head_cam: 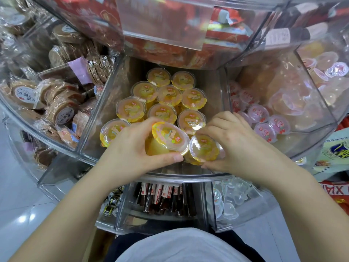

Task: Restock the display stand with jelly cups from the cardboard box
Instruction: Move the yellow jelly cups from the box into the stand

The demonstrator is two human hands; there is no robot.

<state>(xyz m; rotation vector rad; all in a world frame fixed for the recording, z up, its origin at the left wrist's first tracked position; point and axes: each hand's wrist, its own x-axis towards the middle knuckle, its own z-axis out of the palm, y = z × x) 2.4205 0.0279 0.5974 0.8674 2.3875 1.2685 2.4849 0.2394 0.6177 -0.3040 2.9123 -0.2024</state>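
Here, at mid-frame, the left hand (132,146) grips a tilted cup (170,137) and the right hand (232,140) pinches another (204,147), both over the centre bin (98,120). They look light, slick and squashy, so holding by the stiff rim seems safest.

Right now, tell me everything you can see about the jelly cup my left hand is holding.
The jelly cup is a clear plastic tub of orange-yellow jelly, sealed with a printed film lid showing fruit and a small red mark. It is tilted, lid facing up toward the camera, at the front of the middle clear bin. The left hand grips it, fingers over the top edge, thumb along the bottom rim. Its right edge meets the cup in the right hand.
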